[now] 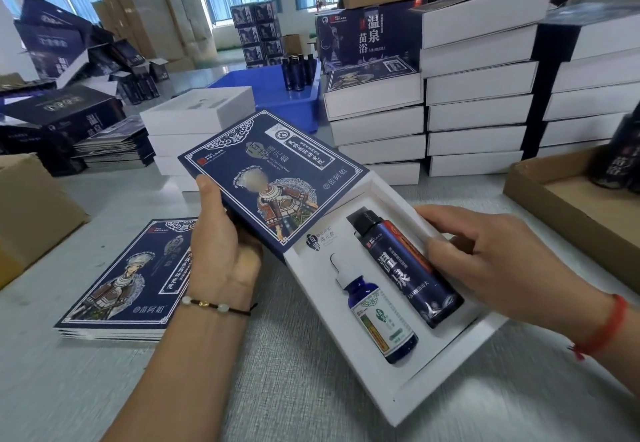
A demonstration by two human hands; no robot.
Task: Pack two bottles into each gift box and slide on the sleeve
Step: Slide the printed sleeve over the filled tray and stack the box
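A white gift box (446,365) is held above the table with two bottles in its insert: a small blue dropper bottle (377,313) on the left and a taller dark bottle (405,268) on the right. A navy printed sleeve (273,171) covers the box's far end. My left hand (221,244) grips the sleeve's left edge, thumb on top. My right hand (498,261) holds the box's right side, its thumb lying against the tall bottle.
A stack of flat navy sleeves (121,289) lies at the left. White boxes (478,102) are piled behind, a blue bin (277,95) with dark bottles (299,71) beyond. Cardboard cartons stand at the left (31,209) and right (571,199).
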